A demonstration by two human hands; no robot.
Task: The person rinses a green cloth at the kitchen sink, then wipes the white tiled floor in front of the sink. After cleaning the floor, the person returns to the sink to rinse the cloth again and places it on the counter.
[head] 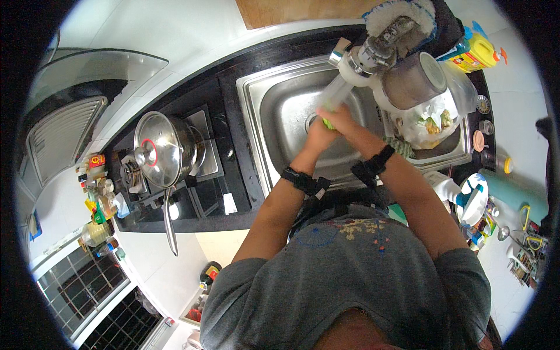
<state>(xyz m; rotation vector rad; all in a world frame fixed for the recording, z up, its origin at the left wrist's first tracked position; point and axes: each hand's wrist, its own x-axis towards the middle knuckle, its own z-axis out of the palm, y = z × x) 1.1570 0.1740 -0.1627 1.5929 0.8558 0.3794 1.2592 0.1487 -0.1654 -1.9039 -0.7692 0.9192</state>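
Over the stainless steel sink (280, 109), my left hand (321, 135) and my right hand (340, 119) are close together around a green vegetable (328, 124). Only a small part of the vegetable shows between the fingers; its kind cannot be told. Water appears to run onto my hands from the faucet (375, 54) above. Both wrists wear black straps.
Left of the sink, a lidded steel pot (164, 151) stands on the stove, its long handle pointing towards me. On the right are a plastic bag of scraps (431, 124), a yellow pump bottle (474, 52) and a white bowl (473, 199).
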